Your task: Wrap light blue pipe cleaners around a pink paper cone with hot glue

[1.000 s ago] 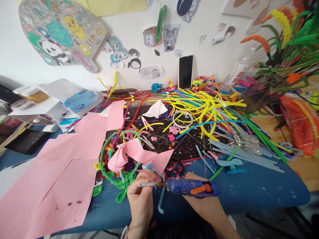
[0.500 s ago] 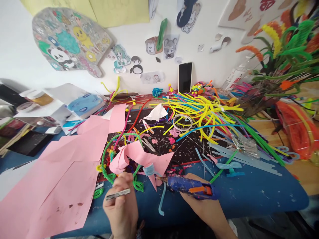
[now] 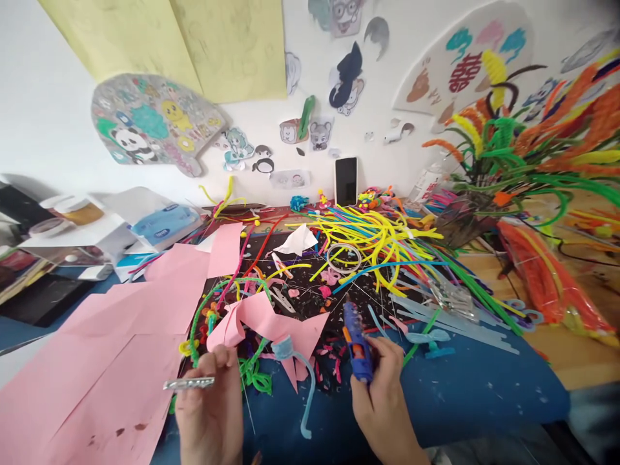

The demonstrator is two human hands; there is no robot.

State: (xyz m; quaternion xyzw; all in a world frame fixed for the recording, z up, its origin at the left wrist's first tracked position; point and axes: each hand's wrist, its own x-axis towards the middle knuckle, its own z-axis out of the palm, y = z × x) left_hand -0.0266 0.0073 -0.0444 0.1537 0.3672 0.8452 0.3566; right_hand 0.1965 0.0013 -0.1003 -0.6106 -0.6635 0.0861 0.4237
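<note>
My left hand (image 3: 210, 403) is closed, with a slim silvery metal tool (image 3: 188, 383) lying across its fingers. Its fingertips are at the lower edge of a curled pink paper strip (image 3: 256, 316); I cannot tell whether they pinch it. A green pipe cleaner (image 3: 256, 378) with looped ends lies just beyond this hand. Gripped in my right hand (image 3: 380, 394) is a blue hot glue gun (image 3: 357, 342), its nozzle pointing away from me. Between the hands, a light-blue pipe cleaner (image 3: 310, 387) with a coiled head rests against the pink paper.
Large pink paper sheets (image 3: 130, 349) cover the left side. Yellow pipe cleaners (image 3: 382, 239) are heaped at the back, near a propped phone (image 3: 345, 181). Pale glue sticks (image 3: 465, 329) lie at the right, below a bunch of colourful pipe cleaners (image 3: 508, 155). A tissue pack (image 3: 165, 226) sits back left.
My right hand has swung the glue gun away from the light-blue pipe cleaner, turning its nozzle from leftward to forward. My left hand has shifted left and slightly down. The camera view has tilted up.
</note>
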